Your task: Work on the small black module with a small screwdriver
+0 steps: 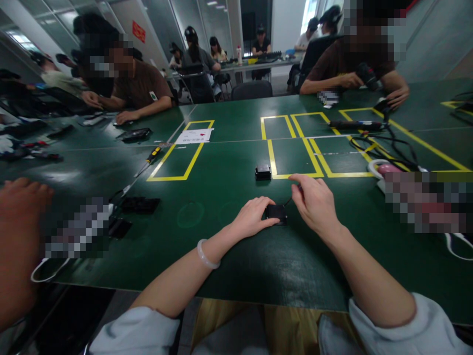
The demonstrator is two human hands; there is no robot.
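My left hand (253, 215), with a pale bracelet on the wrist, grips a small black rectangular block (277, 212) flat on the table, thumb along its near edge and fingers over its far side. In my right hand (318, 202) a thin dark rod-like tool (288, 201) is pinched between thumb and fingers. It slants down to the block's right corner; its tip and handle are too hidden to tell its exact kind. Just beyond my hands sits another small black block (263, 172), apart from both.
Yellow tape rectangles (295, 176) mark the green table (221, 266). Left lie a yellow-black screwdriver (153, 154), black parts (140, 204) and a blurred-out item (79, 227). Cables (401, 143) and a pink roll (389, 169) are right. A neighbour's arm (18, 246) reaches in; co-workers sit opposite.
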